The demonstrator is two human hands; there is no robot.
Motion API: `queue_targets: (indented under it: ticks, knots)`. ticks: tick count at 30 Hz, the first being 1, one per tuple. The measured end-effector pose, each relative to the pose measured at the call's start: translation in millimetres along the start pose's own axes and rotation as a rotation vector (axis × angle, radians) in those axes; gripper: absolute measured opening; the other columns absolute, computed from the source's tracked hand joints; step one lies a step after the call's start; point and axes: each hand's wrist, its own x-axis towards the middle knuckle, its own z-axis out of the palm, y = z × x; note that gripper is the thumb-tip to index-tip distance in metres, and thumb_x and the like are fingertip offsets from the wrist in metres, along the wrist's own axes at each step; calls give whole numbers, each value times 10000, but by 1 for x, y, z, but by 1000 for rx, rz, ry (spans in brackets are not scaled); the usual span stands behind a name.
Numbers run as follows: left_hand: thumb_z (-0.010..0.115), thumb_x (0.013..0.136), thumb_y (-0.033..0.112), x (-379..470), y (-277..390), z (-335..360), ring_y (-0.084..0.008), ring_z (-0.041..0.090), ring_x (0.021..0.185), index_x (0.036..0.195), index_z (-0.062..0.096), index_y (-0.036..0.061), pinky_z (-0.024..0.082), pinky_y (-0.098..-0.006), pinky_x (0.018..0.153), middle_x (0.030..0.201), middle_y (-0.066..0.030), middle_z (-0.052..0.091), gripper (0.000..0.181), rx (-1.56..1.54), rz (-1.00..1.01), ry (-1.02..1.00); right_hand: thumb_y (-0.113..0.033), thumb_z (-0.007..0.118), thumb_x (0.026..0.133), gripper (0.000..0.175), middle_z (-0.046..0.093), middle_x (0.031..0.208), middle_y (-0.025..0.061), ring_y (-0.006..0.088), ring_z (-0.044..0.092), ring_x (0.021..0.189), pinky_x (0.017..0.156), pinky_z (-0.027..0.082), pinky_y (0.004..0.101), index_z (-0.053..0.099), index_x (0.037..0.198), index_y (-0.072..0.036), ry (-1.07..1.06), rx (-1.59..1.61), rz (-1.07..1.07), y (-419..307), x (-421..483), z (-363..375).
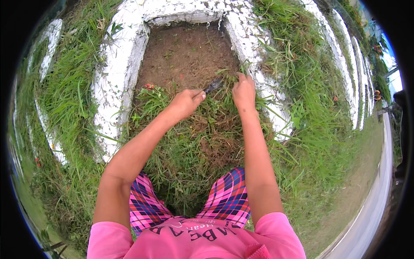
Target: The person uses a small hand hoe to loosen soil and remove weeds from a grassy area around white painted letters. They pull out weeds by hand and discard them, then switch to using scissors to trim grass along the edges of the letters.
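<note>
My left hand [187, 102] is closed around the handle of a dark-bladed hand tool [214, 86], perhaps a knife or small trowel. The blade points up and right, over the edge of bare brown soil [184, 55] and uprooted weeds. Just right of the blade, my right hand [243, 89] is among green weed stems beside the inner face of the white border; whether its fingers grip a stem is not clear. Below both hands lies a heap of pulled grass and weeds with brown roots [221, 145].
A rough, white-painted masonry border [116, 71] frames the soil on the left, far and right sides. Tall grass [313, 97] grows outside it. More white borders [344, 64] stand at the right and left. A pale paved strip [372, 207] curves along the lower right.
</note>
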Motion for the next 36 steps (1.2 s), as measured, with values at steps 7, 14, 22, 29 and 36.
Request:
queue_targets:
  ticks: [7, 14, 22, 29, 36]
  knots:
    - [513, 1013, 293, -50, -40, 57, -389, 684, 736, 1501, 377, 153, 569, -469, 642, 928, -201, 631, 526, 518, 83, 38, -472, 507, 999, 564, 573, 1181, 260, 418, 634, 1027, 902, 506, 506, 531, 1138, 74, -94, 15, 428, -18, -3, 31]
    - [580, 975, 321, -62, -14, -18, -398, 684, 917, 1401, 523, 99, 542, -482, 840, 1057, -226, 695, 484, 95, 44, 43, -561, 522, 942, 672, 656, 1192, 262, 401, 649, 1095, 950, 504, 474, 605, 1241, 35, -516, -172, 382, 11, 7, 28]
    - [568, 975, 364, 21, 3, -41, -392, 679, 920, 1391, 541, 172, 542, -491, 802, 1032, -185, 710, 459, 377, 100, 78, -418, 459, 978, 544, 639, 1207, 285, 441, 618, 1112, 999, 475, 484, 586, 1293, 7, -655, 22, 340, 51, 7, 45]
    - [604, 953, 331, 63, 14, -125, -393, 674, 947, 1261, 662, 146, 532, -477, 859, 1058, -193, 704, 364, 492, -161, 56, -407, 513, 970, 556, 673, 1101, 287, 444, 632, 1069, 965, 487, 488, 537, 1367, -19, -425, 289, 611, 35, -15, 54]
    - [653, 898, 273, 153, 70, -152, -365, 699, 935, 1060, 747, 78, 550, -443, 856, 995, -184, 727, 271, 676, -300, -204, -97, 575, 929, 495, 404, 1419, 292, 458, 435, 1291, 1045, 425, 484, 444, 1380, 58, -117, 61, 262, -37, 4, -39]
